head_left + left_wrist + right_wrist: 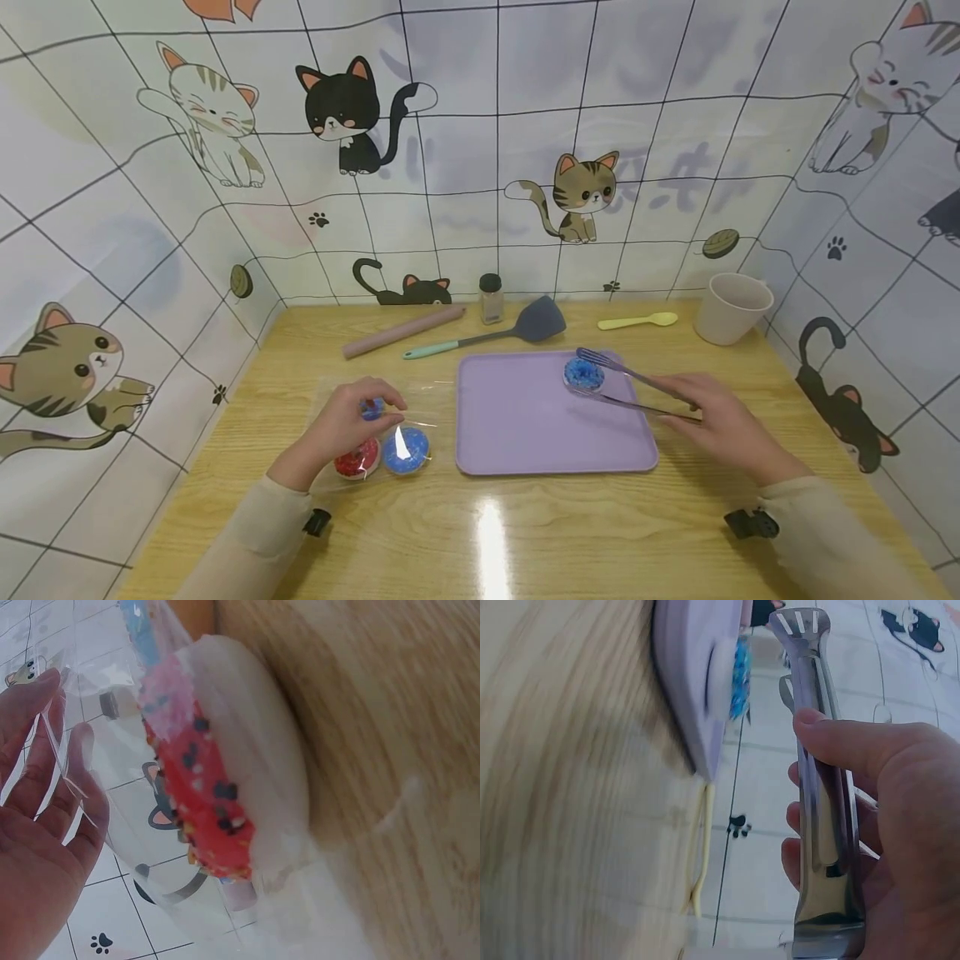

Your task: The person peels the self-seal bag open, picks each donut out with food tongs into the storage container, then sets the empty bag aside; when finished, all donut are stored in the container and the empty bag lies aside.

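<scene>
Pinched between the fingers of my left hand (341, 425) is the edge of a clear plastic bag (426, 408). Inside it lie a red-iced doughnut (354, 461), a blue-iced doughnut (408, 446) and another blue one partly covered by the hand. The left wrist view shows the red doughnut (202, 765) close up, with dark sprinkles. My right hand (723, 429) grips metal tongs (637, 377), their arms spread. Their tips hover about a blue doughnut (592, 377) on the purple tray (517, 425). In the right wrist view the tongs (821, 787) look apart from that doughnut.
Behind the tray lie a rolling pin (405, 331), a dark-headed spatula (538, 320) and a yellow spoon (637, 321). A small black-capped jar (491, 302) stands by the back wall. At the back right is a pale cup (731, 310). Cat-printed sheeting surrounds the wooden table (420, 542).
</scene>
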Tool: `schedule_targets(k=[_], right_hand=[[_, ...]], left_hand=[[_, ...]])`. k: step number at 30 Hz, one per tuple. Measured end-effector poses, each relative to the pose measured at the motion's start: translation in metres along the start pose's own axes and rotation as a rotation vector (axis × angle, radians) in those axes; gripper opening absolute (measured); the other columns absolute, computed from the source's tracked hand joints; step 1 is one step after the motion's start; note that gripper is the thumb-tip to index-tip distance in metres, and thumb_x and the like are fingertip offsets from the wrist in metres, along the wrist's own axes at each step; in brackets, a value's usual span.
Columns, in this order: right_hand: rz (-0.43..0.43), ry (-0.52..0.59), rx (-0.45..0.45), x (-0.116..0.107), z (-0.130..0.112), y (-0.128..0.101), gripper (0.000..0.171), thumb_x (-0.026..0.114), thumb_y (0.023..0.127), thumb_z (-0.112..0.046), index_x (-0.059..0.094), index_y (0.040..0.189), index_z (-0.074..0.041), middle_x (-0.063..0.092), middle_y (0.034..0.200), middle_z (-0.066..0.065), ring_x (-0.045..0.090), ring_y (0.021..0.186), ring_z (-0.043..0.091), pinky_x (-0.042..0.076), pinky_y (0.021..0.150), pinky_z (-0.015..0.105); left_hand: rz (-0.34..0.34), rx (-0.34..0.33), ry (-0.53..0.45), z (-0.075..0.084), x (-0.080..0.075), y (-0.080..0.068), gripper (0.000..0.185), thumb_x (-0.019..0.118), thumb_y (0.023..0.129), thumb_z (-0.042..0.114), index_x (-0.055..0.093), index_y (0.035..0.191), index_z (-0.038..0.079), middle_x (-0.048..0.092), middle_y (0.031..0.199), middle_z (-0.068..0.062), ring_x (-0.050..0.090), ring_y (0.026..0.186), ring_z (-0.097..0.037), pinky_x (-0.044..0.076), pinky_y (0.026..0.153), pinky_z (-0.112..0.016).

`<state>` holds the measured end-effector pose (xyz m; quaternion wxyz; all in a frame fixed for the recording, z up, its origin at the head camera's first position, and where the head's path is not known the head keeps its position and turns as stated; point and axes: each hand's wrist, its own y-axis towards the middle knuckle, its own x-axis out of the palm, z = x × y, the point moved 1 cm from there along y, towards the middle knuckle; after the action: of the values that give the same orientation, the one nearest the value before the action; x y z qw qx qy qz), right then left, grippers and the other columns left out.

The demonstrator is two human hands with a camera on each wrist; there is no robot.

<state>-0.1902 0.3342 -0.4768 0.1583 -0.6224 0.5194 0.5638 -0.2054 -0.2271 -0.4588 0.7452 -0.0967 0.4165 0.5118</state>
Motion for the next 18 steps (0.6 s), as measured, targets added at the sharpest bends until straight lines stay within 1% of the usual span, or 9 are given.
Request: schedule_targets(k=[1,3,5,8,12,14,18], right_hand=[[0.000,0.013,-0.022,0.001,-0.004,0.003,0.063,0.088,0.081,-0.009,0.066,0.139,-0.020,0.070,0.127,0.001,0.062,0.112,0.021,0.056,0.081,0.036],[0.000,0.025,-0.064,0.005,-0.013,0.008,0.063,0.089,0.079,-0.009,0.068,0.137,-0.020,0.070,0.127,0.001,0.063,0.112,0.020,0.057,0.082,0.035],[-0.001,0.032,-0.101,0.010,-0.023,0.014,0.060,0.089,0.079,-0.009,0.069,0.135,-0.019,0.071,0.126,0.002,0.065,0.113,0.022,0.057,0.085,0.039],[-0.013,0.027,-0.149,0.017,-0.035,0.023,0.056,0.089,0.081,-0.013,0.070,0.133,-0.019,0.071,0.127,0.003,0.066,0.116,0.025,0.056,0.091,0.047],[-0.061,0.046,-0.178,0.025,-0.049,0.038,0.053,0.085,0.086,-0.018,0.068,0.136,-0.025,0.070,0.132,0.002,0.065,0.123,0.028,0.053,0.100,0.052],[-0.096,0.069,-0.182,0.029,-0.056,0.046,0.051,0.083,0.089,-0.020,0.067,0.137,-0.026,0.069,0.134,0.001,0.064,0.126,0.029,0.052,0.104,0.053],[-0.145,0.103,-0.211,0.037,-0.072,0.063,0.047,0.081,0.091,-0.019,0.068,0.136,-0.023,0.071,0.132,0.001,0.065,0.125,0.027,0.052,0.104,0.052]], left_hand=[[0.002,0.002,-0.001,0.001,0.000,0.000,0.011,0.081,0.090,0.012,0.077,0.099,0.017,0.075,0.103,0.007,0.067,0.094,-0.030,0.058,0.077,-0.041],[0.003,0.005,0.000,0.002,0.000,0.000,0.012,0.081,0.090,0.012,0.077,0.098,0.019,0.075,0.103,0.007,0.067,0.093,-0.030,0.058,0.077,-0.041],[0.004,0.007,-0.003,0.003,-0.001,0.000,0.012,0.082,0.090,0.012,0.077,0.098,0.020,0.075,0.102,0.007,0.067,0.093,-0.031,0.058,0.077,-0.042],[0.003,0.007,-0.003,0.002,-0.002,0.000,0.012,0.082,0.089,0.012,0.077,0.097,0.019,0.075,0.102,0.007,0.067,0.093,-0.029,0.058,0.076,-0.040],[0.011,0.017,0.009,-0.002,-0.001,0.002,0.011,0.083,0.089,0.011,0.078,0.097,0.016,0.075,0.101,0.007,0.067,0.091,-0.023,0.058,0.074,-0.037],[0.013,0.014,0.012,-0.003,-0.001,0.002,0.012,0.083,0.088,0.011,0.077,0.096,0.017,0.075,0.101,0.008,0.066,0.091,-0.021,0.057,0.075,-0.036],[0.011,0.004,0.004,-0.002,-0.002,0.001,0.012,0.084,0.088,0.011,0.078,0.096,0.017,0.074,0.101,0.009,0.066,0.091,-0.025,0.058,0.076,-0.037]])
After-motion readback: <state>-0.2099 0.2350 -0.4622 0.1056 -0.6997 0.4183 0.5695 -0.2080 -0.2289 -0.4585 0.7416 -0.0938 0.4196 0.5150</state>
